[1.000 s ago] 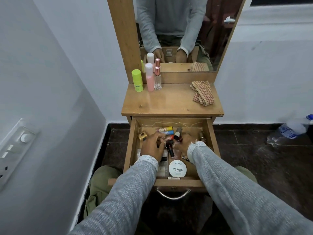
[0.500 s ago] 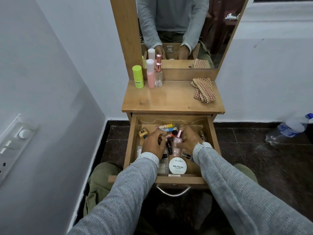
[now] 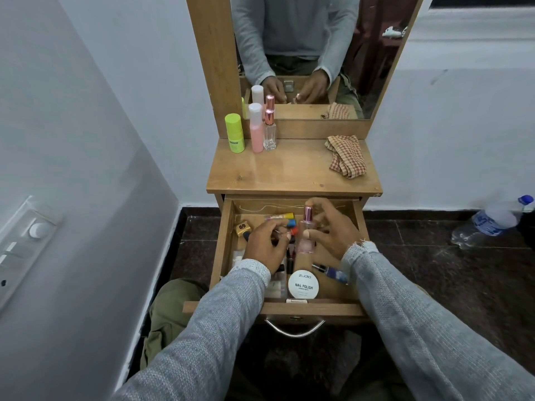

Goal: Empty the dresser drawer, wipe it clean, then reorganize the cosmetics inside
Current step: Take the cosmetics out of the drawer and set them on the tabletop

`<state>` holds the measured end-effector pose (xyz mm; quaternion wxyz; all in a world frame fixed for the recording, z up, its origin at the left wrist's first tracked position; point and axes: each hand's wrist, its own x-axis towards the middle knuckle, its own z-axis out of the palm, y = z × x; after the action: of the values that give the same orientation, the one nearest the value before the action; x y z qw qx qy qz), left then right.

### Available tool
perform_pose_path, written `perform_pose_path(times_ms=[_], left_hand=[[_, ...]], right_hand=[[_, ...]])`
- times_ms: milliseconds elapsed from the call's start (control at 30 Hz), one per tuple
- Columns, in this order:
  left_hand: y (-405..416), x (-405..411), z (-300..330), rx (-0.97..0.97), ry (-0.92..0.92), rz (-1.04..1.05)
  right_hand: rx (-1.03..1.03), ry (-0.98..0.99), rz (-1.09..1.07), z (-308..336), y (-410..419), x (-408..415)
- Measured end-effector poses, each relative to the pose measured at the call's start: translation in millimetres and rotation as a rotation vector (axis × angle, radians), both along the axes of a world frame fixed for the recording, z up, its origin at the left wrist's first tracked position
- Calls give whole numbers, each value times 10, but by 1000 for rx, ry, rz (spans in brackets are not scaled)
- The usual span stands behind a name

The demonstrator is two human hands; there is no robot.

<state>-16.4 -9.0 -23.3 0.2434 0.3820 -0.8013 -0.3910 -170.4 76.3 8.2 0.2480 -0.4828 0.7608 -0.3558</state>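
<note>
Since a moment ago the right hand point(image 3: 333, 230) is rising out of the clutter, now bringing a pink glass bottle with a rose-gold cap point(image 3: 306, 231) upright above the middle of the open drawer point(image 3: 224, 241); its thumb and fingers are clamped on the bottle's sides, a grip that seems chosen to keep it vertical for standing on the dresser top point(image 3: 292, 172). Left of that bottle, the left hand point(image 3: 267, 244) is curling its fingers together around some small items, though what exactly they are pinching cannot be told. Around the hands, cosmetics are lying loose in the drawer: a gold cube-shaped piece point(image 3: 243, 228) toward its back left corner, a white round nail polish tin point(image 3: 303, 284) at its front. Above the drawer, three bottles point(image 3: 254, 131) are already standing at the top's back left, probably grouped to leave room, while a checked cloth point(image 3: 346, 156) is waiting at the back right for wiping.
</note>
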Motion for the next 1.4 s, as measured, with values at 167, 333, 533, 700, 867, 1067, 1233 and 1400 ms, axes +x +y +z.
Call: perform_pose_path(times_ms=[167, 333, 533, 700, 867, 1067, 1233, 1400], left_hand=[[-95, -65, 135, 88, 49, -102], [-280, -132, 359, 88, 133, -85], [-527, -259, 568, 81, 181, -56], [-699, -372, 661, -19, 180, -43], [-867, -434, 669, -55, 127, 10], [-1111, -424, 678, -114, -161, -2], [-1207, -488, 677, -32, -268, -25], [-1270, -524, 671, -34, -335, -57]], right_hand=[[-130, 5, 73, 319, -147, -57], [-245, -53, 89, 530, -321, -63], [-373, 58, 65, 604, -542, -124], [-341, -9, -11, 585, -705, -185], [-353, 10, -114, 549, -893, -251], [-342, 106, -245, 579, -1235, -417], [-290, 209, -296, 546, -1582, -542], [-271, 273, -312, 464, -1783, -585]])
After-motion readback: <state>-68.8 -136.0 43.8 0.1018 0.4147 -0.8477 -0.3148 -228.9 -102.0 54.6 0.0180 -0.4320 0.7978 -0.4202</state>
